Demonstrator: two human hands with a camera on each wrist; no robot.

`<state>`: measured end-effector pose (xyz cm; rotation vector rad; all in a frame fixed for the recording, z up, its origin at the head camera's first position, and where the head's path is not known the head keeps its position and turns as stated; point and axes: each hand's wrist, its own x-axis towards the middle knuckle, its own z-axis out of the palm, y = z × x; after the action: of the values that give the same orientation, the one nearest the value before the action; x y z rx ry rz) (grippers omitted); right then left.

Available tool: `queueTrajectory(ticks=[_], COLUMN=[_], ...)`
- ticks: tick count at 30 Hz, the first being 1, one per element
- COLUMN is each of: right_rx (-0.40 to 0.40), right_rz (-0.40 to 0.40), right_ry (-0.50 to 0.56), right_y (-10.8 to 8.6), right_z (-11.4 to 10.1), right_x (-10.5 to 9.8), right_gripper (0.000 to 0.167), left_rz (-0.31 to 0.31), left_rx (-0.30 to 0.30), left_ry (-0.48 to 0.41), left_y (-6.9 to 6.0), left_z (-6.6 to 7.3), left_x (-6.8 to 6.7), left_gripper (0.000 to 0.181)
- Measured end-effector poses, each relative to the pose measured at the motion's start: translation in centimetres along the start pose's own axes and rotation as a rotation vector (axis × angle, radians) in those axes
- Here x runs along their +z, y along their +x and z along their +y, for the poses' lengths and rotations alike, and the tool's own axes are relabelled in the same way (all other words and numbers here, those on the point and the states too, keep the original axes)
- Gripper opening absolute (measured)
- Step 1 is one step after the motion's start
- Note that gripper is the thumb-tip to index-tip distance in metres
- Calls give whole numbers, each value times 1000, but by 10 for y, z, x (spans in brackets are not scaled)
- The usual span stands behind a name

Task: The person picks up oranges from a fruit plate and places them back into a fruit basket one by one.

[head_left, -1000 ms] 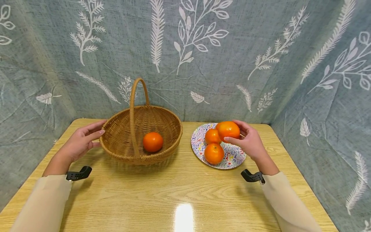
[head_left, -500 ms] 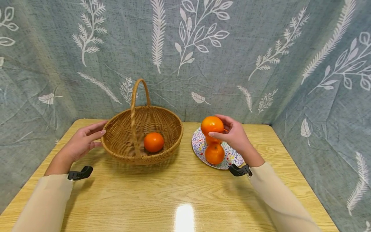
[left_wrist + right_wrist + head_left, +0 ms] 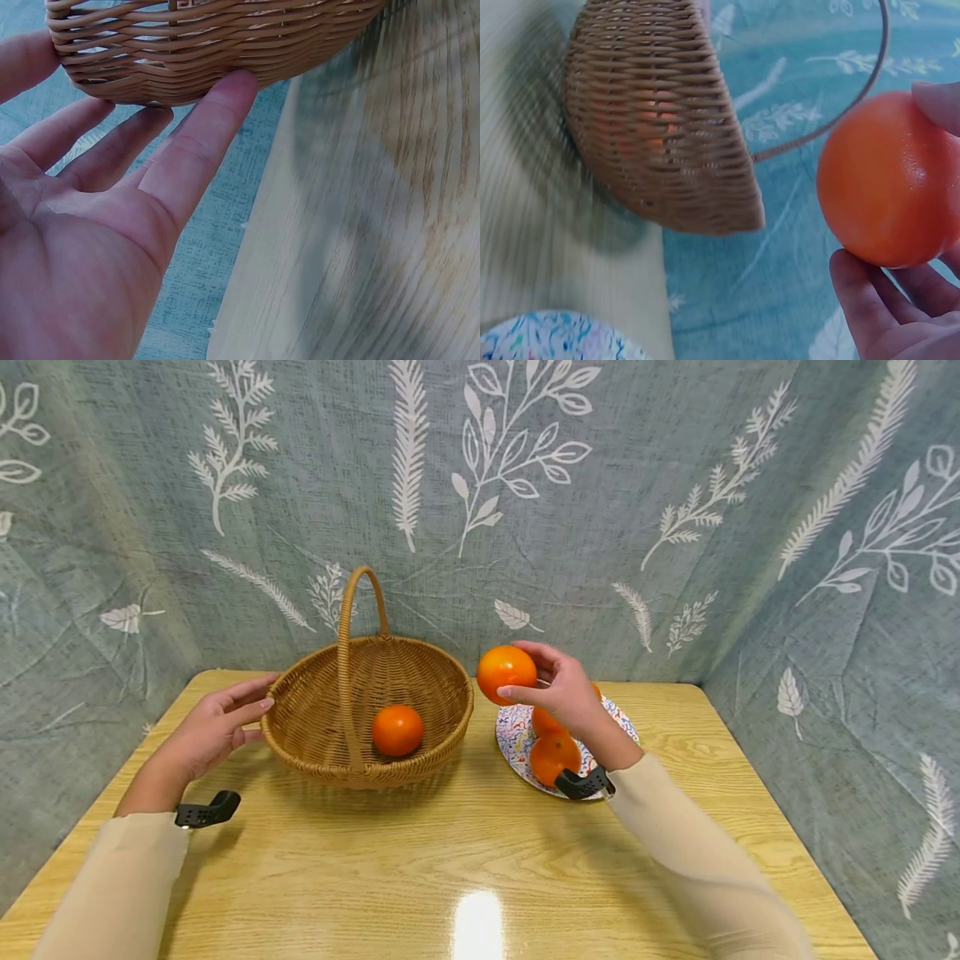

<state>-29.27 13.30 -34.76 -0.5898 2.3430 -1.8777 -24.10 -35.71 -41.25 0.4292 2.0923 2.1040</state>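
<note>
My right hand [image 3: 564, 695] holds an orange fruit [image 3: 507, 673] between thumb and fingers, raised between the plate and the wicker basket [image 3: 300, 727]. In the right wrist view the held fruit [image 3: 889, 180] is beside the basket [image 3: 652, 172], not touching it. Another orange fruit [image 3: 397, 730] lies inside the basket, right of its arched handle. My left hand [image 3: 213, 727] touches the basket's left side; in the left wrist view its extended fingers [image 3: 196, 142] rest against the woven wall [image 3: 202, 52].
A patterned plate [image 3: 513, 735] to the right holds several orange fruits, one at its front [image 3: 555, 755], partly hidden by my right arm. A patterned grey-blue cloth [image 3: 420, 593] hangs behind the wooden table [image 3: 375, 877] and along its sides.
My right hand has moved left and slightly up with its fruit, from over the plate to near the basket's right rim. The left hand and the basket have stayed in place.
</note>
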Motion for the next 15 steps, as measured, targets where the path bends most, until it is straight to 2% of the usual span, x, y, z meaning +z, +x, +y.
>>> queueTrajectory(ticks=[15], right_rx=[-31], right_rz=[-79], right_ry=[97], right_y=[40], right_z=[-10], right_x=[41], right_gripper=[63], left_rz=[15], left_rx=[1], left_ry=[43], left_y=[-2], left_z=[0], left_x=[1], left_gripper=[62])
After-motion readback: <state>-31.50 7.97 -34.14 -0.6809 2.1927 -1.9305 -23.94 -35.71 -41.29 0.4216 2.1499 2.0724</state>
